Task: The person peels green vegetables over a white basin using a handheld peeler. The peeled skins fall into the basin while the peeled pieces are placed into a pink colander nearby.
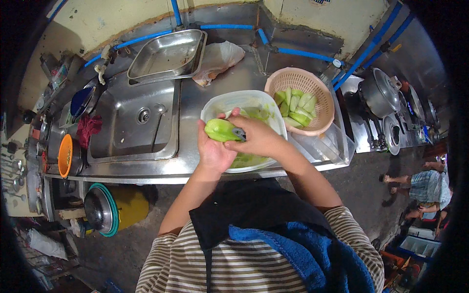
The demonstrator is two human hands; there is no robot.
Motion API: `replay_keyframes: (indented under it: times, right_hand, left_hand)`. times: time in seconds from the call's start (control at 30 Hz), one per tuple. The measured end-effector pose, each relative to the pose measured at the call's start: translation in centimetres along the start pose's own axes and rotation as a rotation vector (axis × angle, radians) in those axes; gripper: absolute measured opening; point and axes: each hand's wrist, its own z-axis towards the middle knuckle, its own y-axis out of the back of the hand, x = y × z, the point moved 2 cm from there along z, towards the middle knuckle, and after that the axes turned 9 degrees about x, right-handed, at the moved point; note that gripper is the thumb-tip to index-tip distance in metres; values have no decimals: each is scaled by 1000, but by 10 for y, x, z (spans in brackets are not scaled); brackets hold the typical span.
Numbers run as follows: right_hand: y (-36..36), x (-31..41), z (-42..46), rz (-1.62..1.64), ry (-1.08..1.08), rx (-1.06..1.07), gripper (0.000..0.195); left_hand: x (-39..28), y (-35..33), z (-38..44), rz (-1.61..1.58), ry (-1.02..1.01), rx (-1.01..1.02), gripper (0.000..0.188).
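Observation:
My left hand (215,156) cradles a pale green vegetable (218,130), likely a chayote, whose visible surface looks peeled. Against its right end rests the grey head of a peeler (239,133), held in my right hand (253,132); the peeler's handle is hidden by my fingers. Both hands are above a white plastic basin (209,106) with green peelings (262,112) inside. Just to the right, a pink plastic colander (324,106) holds several light green wedges (302,104).
A steel sink (121,128) with a ladle (157,128) is at left, steel trays (165,55) at its back edge. A plastic bag (221,60) lies behind the basin. A clear plastic container (335,150) sits under the colander. A pot (381,93) stands far right, near people (428,185).

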Motion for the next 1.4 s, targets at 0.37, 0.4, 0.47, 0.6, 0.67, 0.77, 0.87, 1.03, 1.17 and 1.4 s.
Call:
replay_keyframes:
  times: [0.37, 0.4, 0.47, 0.6, 0.67, 0.77, 0.87, 1.03, 1.17, 1.4]
  right_hand:
    - [38, 14, -1, -121, 71, 309, 38]
    - [37, 11, 0, -97, 116, 221, 36]
    - [41, 10, 0, -8, 131, 23, 30]
    - [65, -24, -3, 928, 118, -353, 20]
    - [66, -60, -9, 1177, 30, -567, 17]
    - [64, -76, -12, 953, -118, -843, 12]
    - [51, -64, -10, 1280, -48, -929, 11]
    - [20, -48, 7, 1510, -141, -918, 22]
    - [13, -23, 16, 1520, -248, -924, 22]
    - [14, -36, 27, 1471, -220, -1009, 24]
  left_hand:
    - [-28, 16, -2, 664, 689, 83, 42]
    - [-30, 17, -2, 692, 646, 114, 43]
    - [-31, 21, -4, 746, 559, 176, 44]
    - [-29, 24, -5, 343, 508, 196, 54]
    - [-21, 26, -2, 122, 465, 101, 55]
    - [-17, 31, -1, 119, 423, -81, 51]
    - [-13, 43, 6, 144, 395, -124, 46]
    - [6, 44, 16, 168, 184, -430, 33]
    - [15, 24, 13, 280, 0, -475, 34]
    - [22, 32, 11, 339, -96, -386, 41]
